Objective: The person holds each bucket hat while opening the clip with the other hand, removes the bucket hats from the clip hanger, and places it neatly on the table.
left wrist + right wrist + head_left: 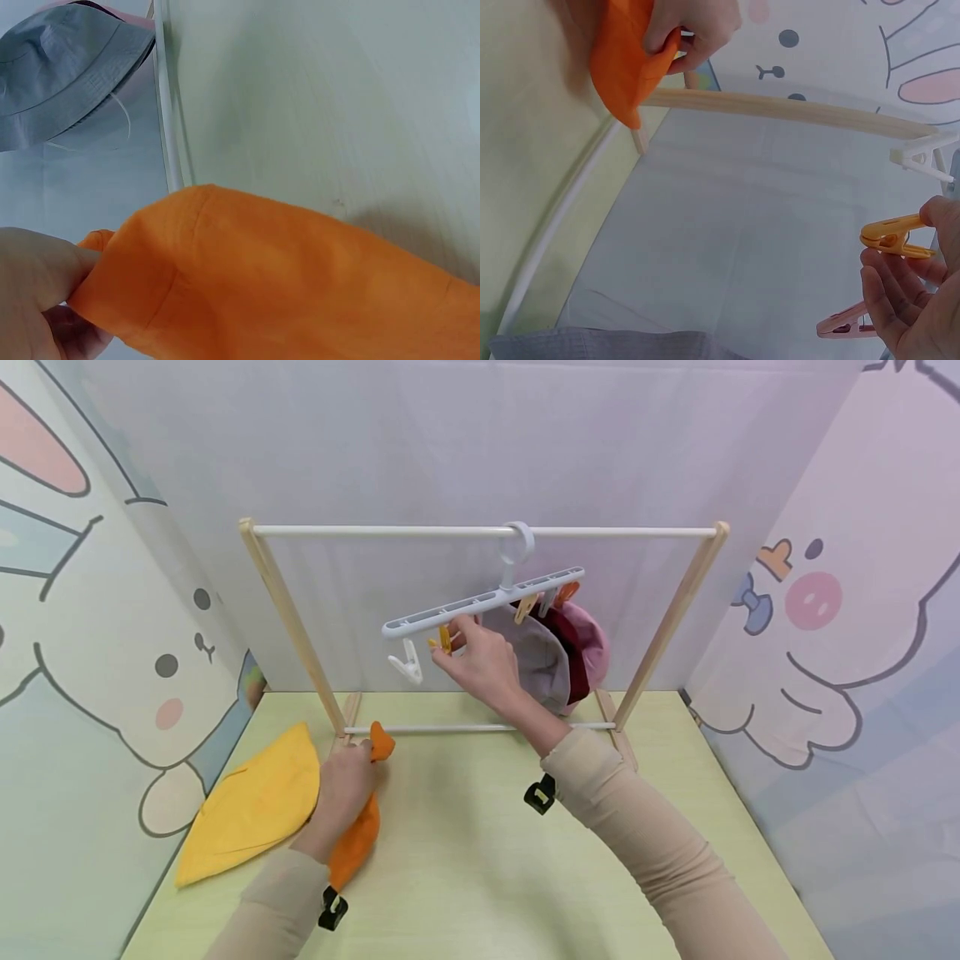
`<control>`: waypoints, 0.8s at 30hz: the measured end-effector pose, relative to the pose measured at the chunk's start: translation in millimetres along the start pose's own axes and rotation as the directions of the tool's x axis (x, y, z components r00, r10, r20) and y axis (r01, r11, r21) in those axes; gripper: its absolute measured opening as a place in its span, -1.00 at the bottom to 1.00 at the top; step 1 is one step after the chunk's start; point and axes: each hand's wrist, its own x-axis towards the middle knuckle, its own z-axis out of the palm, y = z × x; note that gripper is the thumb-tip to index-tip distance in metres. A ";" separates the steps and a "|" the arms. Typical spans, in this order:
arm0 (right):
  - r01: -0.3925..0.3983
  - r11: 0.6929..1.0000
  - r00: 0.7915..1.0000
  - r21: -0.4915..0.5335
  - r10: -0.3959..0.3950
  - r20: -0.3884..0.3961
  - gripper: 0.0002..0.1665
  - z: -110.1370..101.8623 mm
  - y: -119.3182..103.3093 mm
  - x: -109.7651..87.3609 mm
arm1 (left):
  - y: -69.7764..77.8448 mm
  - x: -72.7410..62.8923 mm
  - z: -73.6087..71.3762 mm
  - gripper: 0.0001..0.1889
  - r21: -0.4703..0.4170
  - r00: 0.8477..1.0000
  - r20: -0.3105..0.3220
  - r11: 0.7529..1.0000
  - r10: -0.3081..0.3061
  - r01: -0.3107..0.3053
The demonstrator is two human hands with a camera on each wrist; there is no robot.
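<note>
Right hand [483, 664]: pinching yellow clip [892, 224]; left hand [345, 785]: gripping orange hat [247, 270], whose edge I'm judging best fed in flat.

The orange cloth hat [255, 270], soft and loosely creased, is gripped at its edge by the left hand [347, 783], below and left of the pale hanger [417, 625]. The yellow plastic clip [892, 226] sits just under the hanger's left half, pinched by the right hand [483, 660].
</note>
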 end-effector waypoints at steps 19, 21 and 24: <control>0.011 1.000 1.000 0.012 -0.011 0.001 -0.74 1.5 1.7 -0.2 | 14.4 -1.7 29.7 -0.81 -0.063 0.954 0.268 0.986 -0.134 0.156; 0.013 1.000 1.000 0.013 -0.013 0.001 -0.74 1.2 1.6 -0.6 | 15.3 -3.4 34.0 -0.76 -0.071 0.941 0.303 0.981 -0.151 0.180; 0.011 1.000 1.000 0.018 -0.011 0.002 -0.73 1.0 1.9 -1.0 | 15.7 -6.2 41.2 -0.73 -0.073 0.935 0.320 0.981 -0.150 0.182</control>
